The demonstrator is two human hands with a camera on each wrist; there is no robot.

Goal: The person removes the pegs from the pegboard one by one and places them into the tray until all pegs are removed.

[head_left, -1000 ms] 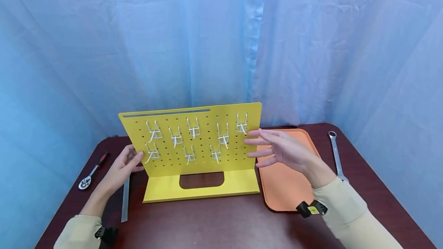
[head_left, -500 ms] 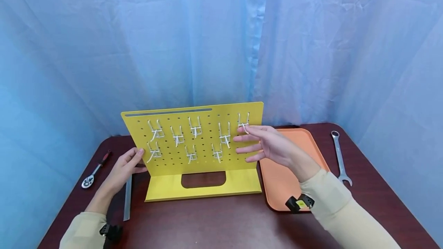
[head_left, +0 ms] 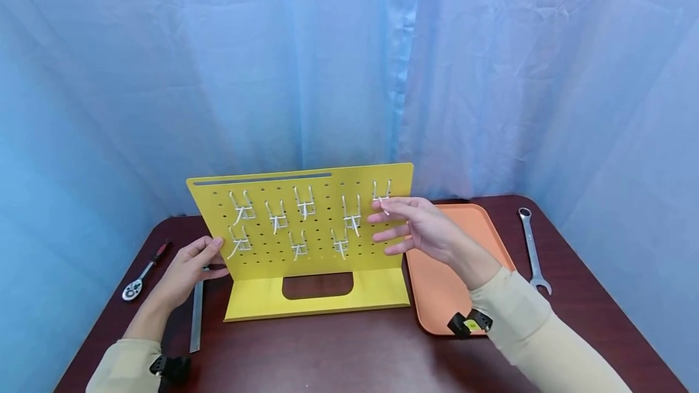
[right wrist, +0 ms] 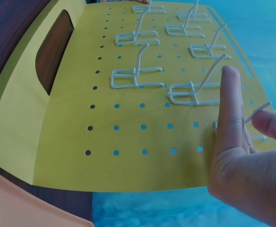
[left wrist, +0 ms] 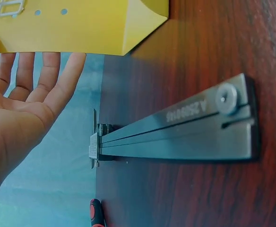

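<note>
A yellow pegboard stand [head_left: 322, 262] with several white wire hooks [head_left: 352, 217] stands upright in the head view. At its left edge, my left hand [head_left: 191, 265] holds the board, thumb in front and fingers [left wrist: 48, 75] behind. My right hand [head_left: 423, 226] is in front of the board's right side, fingers extended and apart, beside the upper right hook [head_left: 382, 190]. In the right wrist view the thumb of the right hand [right wrist: 251, 175] is close to that hook; whether it touches it I cannot tell. Part of the hook is hidden by the fingers.
A caliper [left wrist: 180, 127] lies left of the board, below the left hand. Farther left is a ratchet wrench [head_left: 143, 276] with a red and black handle. An orange tray [head_left: 450, 296] sits to the right, and a combination wrench [head_left: 532, 250] lies beyond it.
My right hand has moved left, from the board's right edge to in front of its upper right hook. The left hand has stayed at the board's left edge.
</note>
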